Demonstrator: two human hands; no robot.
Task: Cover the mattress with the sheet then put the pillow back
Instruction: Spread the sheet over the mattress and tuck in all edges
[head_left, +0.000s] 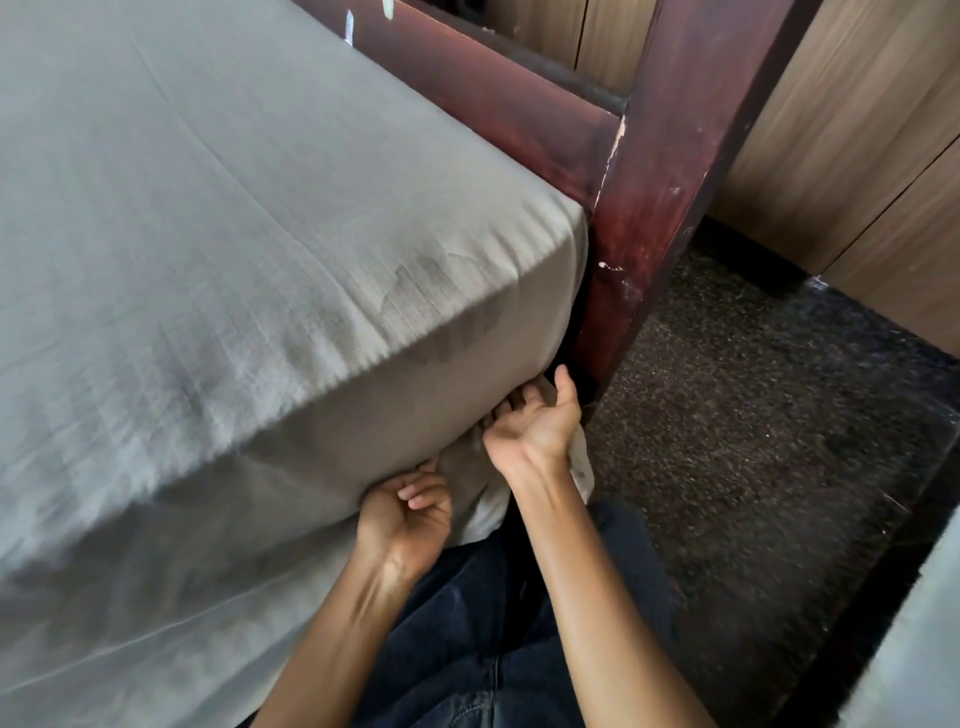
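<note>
Left hand (410, 512) curls against the sheet (260, 234); I cannot tell what its grip holds. Right hand (535, 423), grip wide, pushes cloth under. A hard tug may pop the sheet off.

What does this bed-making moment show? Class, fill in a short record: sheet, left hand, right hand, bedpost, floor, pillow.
sheet: grey, spread over the top, wrapped round the near corner
left hand: palm up, fingers curled at the sheet's lower edge; grip unclear
right hand: palm up, fingers pushed into sheet folds beneath the corner
bedpost: dark red wood, beside the corner
floor: dark speckled carpet
pillow: not in view
</note>
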